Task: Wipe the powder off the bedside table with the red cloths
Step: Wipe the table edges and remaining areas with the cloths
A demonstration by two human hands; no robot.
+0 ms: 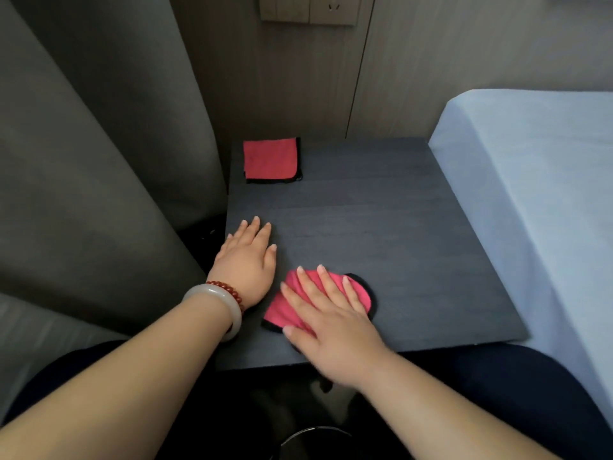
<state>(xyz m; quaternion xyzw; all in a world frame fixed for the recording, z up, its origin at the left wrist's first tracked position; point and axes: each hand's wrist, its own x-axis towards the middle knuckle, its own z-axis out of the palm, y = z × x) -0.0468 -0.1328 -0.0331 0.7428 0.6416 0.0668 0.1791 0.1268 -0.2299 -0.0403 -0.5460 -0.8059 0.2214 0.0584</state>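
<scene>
The dark grey bedside table [398, 227] fills the middle of the head view. A red cloth with black trim [288, 307] lies near its front edge, and my right hand [331, 323] presses flat on it with fingers spread. My left hand [247, 260] rests flat and empty on the tabletop just to the left of that cloth, near the table's left edge. A second red cloth [270, 159], folded square, lies at the far left corner of the table, apart from both hands. I cannot make out any powder on the dark surface.
Grey curtains [99, 161] hang close along the table's left side. A bed with a pale blue sheet [530, 194] touches the right side. A wall socket plate [308, 8] sits on the wood-panel wall behind. My dark-clothed lap is below the front edge.
</scene>
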